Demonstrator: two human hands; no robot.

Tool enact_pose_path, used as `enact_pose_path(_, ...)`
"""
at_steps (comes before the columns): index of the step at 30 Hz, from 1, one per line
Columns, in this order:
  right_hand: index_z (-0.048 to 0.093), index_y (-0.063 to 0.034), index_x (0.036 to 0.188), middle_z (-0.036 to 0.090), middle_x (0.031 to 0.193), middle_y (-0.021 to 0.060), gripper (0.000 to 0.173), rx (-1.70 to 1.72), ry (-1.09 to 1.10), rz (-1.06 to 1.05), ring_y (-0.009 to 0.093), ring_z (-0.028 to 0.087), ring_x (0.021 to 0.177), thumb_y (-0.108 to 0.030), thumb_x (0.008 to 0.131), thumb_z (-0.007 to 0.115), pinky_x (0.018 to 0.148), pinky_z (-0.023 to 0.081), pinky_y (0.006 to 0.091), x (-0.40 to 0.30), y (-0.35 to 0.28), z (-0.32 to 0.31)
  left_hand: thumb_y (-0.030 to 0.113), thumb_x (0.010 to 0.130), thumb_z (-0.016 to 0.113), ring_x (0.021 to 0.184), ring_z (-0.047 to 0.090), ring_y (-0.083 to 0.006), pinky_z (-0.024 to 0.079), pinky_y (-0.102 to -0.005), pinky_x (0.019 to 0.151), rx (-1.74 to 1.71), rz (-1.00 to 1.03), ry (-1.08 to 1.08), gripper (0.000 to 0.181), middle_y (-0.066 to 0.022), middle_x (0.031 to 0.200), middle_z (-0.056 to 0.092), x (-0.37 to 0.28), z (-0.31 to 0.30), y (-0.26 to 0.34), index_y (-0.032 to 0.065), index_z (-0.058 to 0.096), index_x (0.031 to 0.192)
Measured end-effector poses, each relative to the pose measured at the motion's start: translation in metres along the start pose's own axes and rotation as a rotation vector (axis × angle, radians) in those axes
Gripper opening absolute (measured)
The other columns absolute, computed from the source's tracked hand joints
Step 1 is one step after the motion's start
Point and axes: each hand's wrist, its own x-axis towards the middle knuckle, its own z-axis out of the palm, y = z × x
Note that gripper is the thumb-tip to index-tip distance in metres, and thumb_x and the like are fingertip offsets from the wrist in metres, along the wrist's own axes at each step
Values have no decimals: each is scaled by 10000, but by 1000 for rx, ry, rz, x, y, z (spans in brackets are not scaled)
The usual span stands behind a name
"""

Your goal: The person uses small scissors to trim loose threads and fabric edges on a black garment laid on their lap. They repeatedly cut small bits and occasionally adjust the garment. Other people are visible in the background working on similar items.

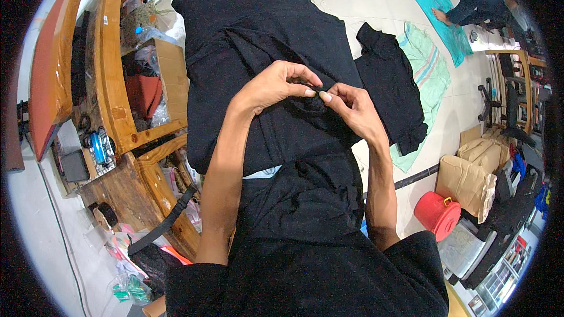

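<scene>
A large black cloth garment [264, 22] is spread out before me, reaching from the top of the view down to my lap. My left hand [282, 83] pinches a small fold of the black fabric between thumb and fingers. Close beside it, my right hand [348, 101] pinches the same bit of fabric, thumb and index finger together. The two thumbs nearly touch. Loose folds hang below the pinched spot. Whether the pinched bit is a seam, hem or cord, I cannot tell. Another crumpled black garment [387, 88] lies to the right of my right hand.
On the left stands a wooden frame [108, 53] with a cardboard box [172, 81] and plastic bottles. A pale green woven sack [429, 75] lies on the tiled floor. At right are a red lidded bucket [436, 213] and brown paper packages [465, 180]. Another person's leg [473, 9] shows upper right.
</scene>
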Motion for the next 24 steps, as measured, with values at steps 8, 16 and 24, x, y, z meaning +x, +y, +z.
enact_pose_path(8, 633, 9, 773, 544, 614, 24, 377, -14, 15, -13, 83, 447, 584, -333, 927, 671, 521, 347, 300, 2, 1, 3, 44, 836, 706, 888, 636, -97, 489, -242, 842, 58, -34, -36, 210, -30, 963, 711, 1, -3, 0, 6, 717, 1042)
enact_pose_path(16, 637, 14, 789, 547, 612, 28, 361, -28, 8, -5, 83, 454, 580, -319, 922, 678, 519, 349, 295, 3, 1, 2, 50, 835, 709, 879, 629, -89, 484, -238, 831, 44, -46, -32, 204, -22, 944, 710, 0, -2, 3, 8, 723, 1034)
enact_pose_path(24, 637, 18, 829, 521, 577, 55, 334, -4, 63, -82, 92, 446, 548, -301, 912, 690, 500, 344, 307, 1, 4, 8, 36, 833, 703, 869, 617, -76, 477, -223, 810, 36, -33, -26, 271, -14, 946, 691, 2, -1, 3, -2, 690, 1101)
